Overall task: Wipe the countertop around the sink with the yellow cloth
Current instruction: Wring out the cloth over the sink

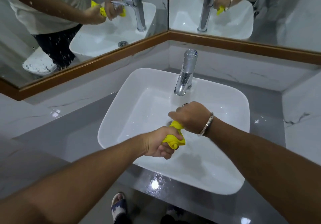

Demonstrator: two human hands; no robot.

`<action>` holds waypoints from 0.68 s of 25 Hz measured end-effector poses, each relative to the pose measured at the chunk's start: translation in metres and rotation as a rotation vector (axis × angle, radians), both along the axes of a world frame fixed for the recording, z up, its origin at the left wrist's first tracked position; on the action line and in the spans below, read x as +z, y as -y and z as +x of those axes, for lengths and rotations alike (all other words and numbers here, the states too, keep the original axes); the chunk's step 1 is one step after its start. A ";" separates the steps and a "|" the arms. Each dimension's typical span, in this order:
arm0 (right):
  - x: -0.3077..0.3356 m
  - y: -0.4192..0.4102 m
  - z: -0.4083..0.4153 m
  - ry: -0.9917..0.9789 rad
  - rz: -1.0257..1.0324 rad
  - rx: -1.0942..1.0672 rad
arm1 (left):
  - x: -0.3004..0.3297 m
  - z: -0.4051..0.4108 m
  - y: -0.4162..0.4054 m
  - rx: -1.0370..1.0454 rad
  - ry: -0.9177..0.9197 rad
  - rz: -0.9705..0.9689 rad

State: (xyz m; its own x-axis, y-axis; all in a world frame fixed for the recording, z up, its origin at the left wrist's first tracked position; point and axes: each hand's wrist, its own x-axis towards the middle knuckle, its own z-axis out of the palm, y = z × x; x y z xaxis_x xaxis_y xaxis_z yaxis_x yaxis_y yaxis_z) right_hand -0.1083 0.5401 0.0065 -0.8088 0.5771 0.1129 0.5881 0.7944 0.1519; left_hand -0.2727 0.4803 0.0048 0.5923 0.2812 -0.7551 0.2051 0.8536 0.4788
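Observation:
The yellow cloth (174, 137) is twisted into a tight roll above the white square sink (121, 102). My left hand (159, 143) grips its near end and my right hand (191, 116), with a metal bangle on the wrist, grips its far end. Both hands hang over the middle of the basin, just in front of the chrome tap (186, 74). The cloth hides most of the drain. The grey countertop (60, 131) lies around the sink.
Two wood-framed mirrors (86, 32) meet in the corner behind the sink and reflect the hands and cloth. White marble-look walls rise at both sides of the counter. A wet glossy patch (155, 183) shines on the counter's front edge. Sandalled feet (119, 204) show below.

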 end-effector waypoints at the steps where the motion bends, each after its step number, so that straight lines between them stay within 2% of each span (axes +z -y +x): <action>1: 0.001 0.001 -0.002 0.002 -0.016 -0.017 | 0.005 -0.002 -0.003 -0.046 -0.068 0.057; 3: 0.005 0.008 -0.004 -0.027 -0.113 -0.074 | 0.017 -0.008 -0.011 -0.233 -0.221 0.251; 5: 0.021 0.012 -0.001 -0.039 -0.309 -0.223 | 0.029 -0.018 -0.018 -0.508 -0.439 0.583; 7: 0.040 0.017 0.007 -0.022 -0.565 -0.381 | 0.036 -0.030 -0.016 -0.717 -0.805 1.109; 8: 0.049 0.019 0.010 -0.019 -0.711 -0.414 | 0.038 -0.036 -0.013 -0.725 -0.982 1.407; 9: 0.058 0.019 0.012 -0.027 -0.835 -0.410 | 0.039 -0.040 -0.011 -0.682 -1.067 1.663; 10: 0.065 0.020 0.012 -0.040 -0.932 -0.396 | 0.036 -0.044 -0.012 -0.642 -1.081 1.832; 12: 0.079 0.021 0.010 -0.127 -1.037 -0.384 | 0.038 -0.053 -0.015 -0.486 -1.011 2.019; 15: 0.095 0.021 0.006 -0.391 -1.232 -0.507 | 0.049 -0.064 -0.020 -0.286 -1.013 1.993; 17: 0.100 0.022 0.003 -0.491 -1.312 -0.578 | 0.054 -0.074 -0.022 -0.195 -1.018 2.065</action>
